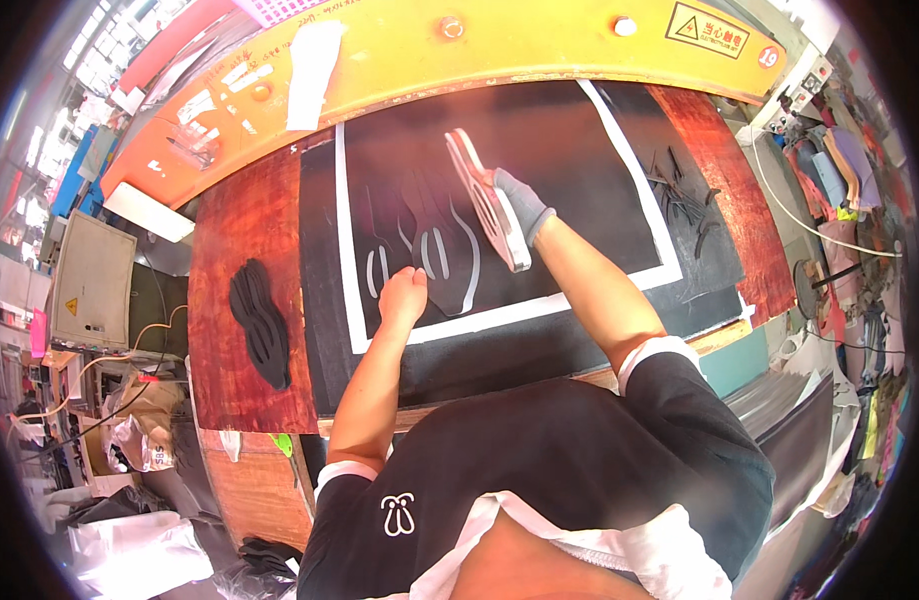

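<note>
My right hand (523, 204), in a grey glove, grips a flat pale cutting die (482, 195) with long slots, tilted up on edge above a black sheet (569, 150). Bare and closed, my left hand (404, 295) is down at the sheet's near left part. Its fingertips hide whatever may be between them. Beside it, curved cut outlines and narrow slots show pale in the sheet (434, 255). A white band (524, 310) frames the sheet.
A yellow-orange machine beam (399, 65) spans the far side of the table. On the reddish board at left lies a stack of black cut pieces (260, 325). Thin black scraps (687, 200) lie at right. A grey metal box (94, 280) stands further left.
</note>
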Demonstrator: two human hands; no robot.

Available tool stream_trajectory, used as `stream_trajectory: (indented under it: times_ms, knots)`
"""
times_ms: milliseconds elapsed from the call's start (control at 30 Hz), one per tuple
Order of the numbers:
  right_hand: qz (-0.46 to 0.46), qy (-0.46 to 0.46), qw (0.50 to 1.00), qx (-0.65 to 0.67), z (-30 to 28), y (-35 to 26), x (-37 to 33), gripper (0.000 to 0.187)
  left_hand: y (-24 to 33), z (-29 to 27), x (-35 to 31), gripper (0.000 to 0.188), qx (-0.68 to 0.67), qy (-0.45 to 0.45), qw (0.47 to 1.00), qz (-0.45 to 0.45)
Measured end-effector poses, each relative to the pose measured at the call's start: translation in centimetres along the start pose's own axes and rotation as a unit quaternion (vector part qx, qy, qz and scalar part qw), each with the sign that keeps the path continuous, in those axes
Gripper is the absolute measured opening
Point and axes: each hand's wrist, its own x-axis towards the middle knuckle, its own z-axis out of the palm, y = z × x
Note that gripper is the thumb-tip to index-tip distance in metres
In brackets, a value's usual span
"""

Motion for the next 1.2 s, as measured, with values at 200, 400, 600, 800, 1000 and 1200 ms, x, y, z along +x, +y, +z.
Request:
stream_trajectory:
  times_ms: [200, 400, 600, 800, 1000, 1200]
  knots:
    - [-0.125, 0.198, 0.767, -0.598, 0.9, -0.7, -2.0, 0.055, 0.8, -1.0, 0.2, 0.034, 0.05, -0.027, 0.998, 0.0]
    - [0.018, 0.202, 0.561, -0.803, 1.8, 0.2, -2.8, 0.076, 2.0, 0.2, 2.0, 0.03, 0.026, 0.064, 0.992, 0.104]
    - [-0.163, 0.148, 0.622, -0.751, -3.4, 1.1, -6.4, 0.093, 2.3, 2.2, 11.4, 0.032, -0.227, 0.072, 0.942, 0.238]
    - [-0.266, 0.139, 0.517, -0.802, -7.7, 6.2, -11.1, 0.1, 5.4, 5.4, 21.8, 0.058, -0.235, 0.044, 0.942, 0.235]
    - [-0.305, 0.128, 0.541, -0.773, -7.2, 5.6, -8.3, 0.086, 7.5, 6.7, 25.9, 0.052, -0.385, -0.111, 0.902, 0.159]
    - [-0.393, 0.139, 0.563, -0.714, -6.4, 6.4, -7.7, 0.075, 7.0, 6.1, 26.3, 0.045, -0.478, -0.148, 0.857, 0.125]
